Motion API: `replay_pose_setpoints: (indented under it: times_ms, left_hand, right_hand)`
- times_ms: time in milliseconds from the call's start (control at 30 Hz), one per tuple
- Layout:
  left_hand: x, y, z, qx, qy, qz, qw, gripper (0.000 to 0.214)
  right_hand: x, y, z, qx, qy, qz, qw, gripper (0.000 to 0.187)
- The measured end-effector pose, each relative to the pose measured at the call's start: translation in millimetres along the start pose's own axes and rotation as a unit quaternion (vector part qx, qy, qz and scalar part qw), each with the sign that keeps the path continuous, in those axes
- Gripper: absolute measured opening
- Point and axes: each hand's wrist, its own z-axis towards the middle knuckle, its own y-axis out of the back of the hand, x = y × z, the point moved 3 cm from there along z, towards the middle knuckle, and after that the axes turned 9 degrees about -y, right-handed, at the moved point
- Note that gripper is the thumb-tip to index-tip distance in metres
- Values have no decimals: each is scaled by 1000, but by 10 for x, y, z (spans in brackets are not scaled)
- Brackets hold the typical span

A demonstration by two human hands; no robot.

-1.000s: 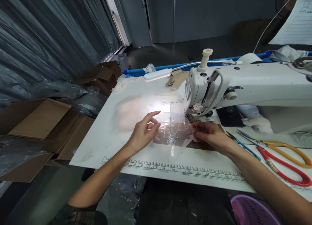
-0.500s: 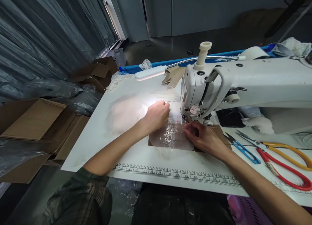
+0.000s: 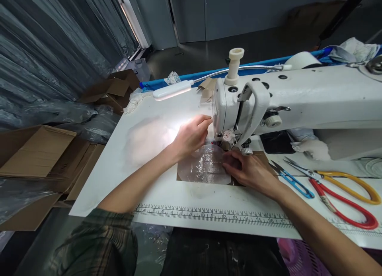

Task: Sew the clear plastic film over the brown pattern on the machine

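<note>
A clear, shiny plastic sheet (image 3: 205,166) lies under the head of the white sewing machine (image 3: 234,108), over a brown panel (image 3: 182,175). My left hand (image 3: 193,136) is left of the needle area, its fingers drawn together toward the machine head; what they pinch is hidden. On the other side of the sheet, my right hand (image 3: 249,168) closes thumb and fingers on its right edge, just below the presser foot area. The needle itself cannot be made out.
Blue thread snips (image 3: 294,180) and scissors with red and yellow handles (image 3: 343,192) lie to the right. A printed ruler (image 3: 209,215) runs along the table's front edge. A lit lamp (image 3: 173,90) hangs over the left side. Cardboard boxes (image 3: 41,152) stand at far left.
The plastic sheet has shifted a little away from me, toward the needle area. My left hand has moved forward with its fingers reaching further. The whole view has shifted slightly.
</note>
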Motion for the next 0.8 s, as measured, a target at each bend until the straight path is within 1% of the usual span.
replay_pose_setpoints:
  times_ms: [33,67,100,133,200,233,300,367,467,567,600,633,667,767,800]
  left_hand:
    - [-81,27,-114,-27,-23,-10,999,23]
    - [-183,32,-225,-41,-66,-32,996,24]
    - [-298,22,-330,-47,-122,-62,990,23]
    - [-401,-7,-419,-32,-160,-86,983,22]
    - [-527,-86,-528,20,-152,-98,983,22]
    - [-556,-118,-550,42,-133,-90,986,27]
    - [-558,-151,-553,73,-96,-58,991,47]
    - [-525,-155,-539,97,-84,-25,991,64]
    - [-474,-144,-543,113,-91,3,989,76]
    - [-453,-135,-565,100,-100,6,990,86]
    - [-451,-131,-570,91,-102,3,991,86]
    - [-449,-127,-572,79,-101,-1,992,82]
    - [-444,-121,-572,65,-96,-4,993,73]
    - [-423,-104,-568,26,-61,1,998,35]
    - [-418,-100,-567,17,-48,6,999,28]
  right_hand:
    - [4,3,3,10,8,-5,1000,23]
    - [7,5,8,18,16,-12,1000,22]
    - [8,5,15,22,21,-22,999,22]
    - [8,7,23,21,23,-33,999,21]
    - [6,12,36,-1,19,-63,998,21]
    - [5,17,39,-18,14,-79,997,20]
    - [4,24,33,-49,7,-105,993,20]
    - [0,24,15,-61,8,-112,992,21]
    - [-29,14,-8,-49,10,-79,996,23]
    - [-70,2,-11,-31,4,-41,999,29]
    - [-79,0,-10,-29,2,-38,999,30]
    - [-81,0,-10,-31,3,-37,999,32]
    - [-78,-1,-13,-33,8,-41,999,34]
    - [-32,-12,-43,-44,42,-73,996,35]
    - [-6,-24,-59,-45,61,-83,994,34]
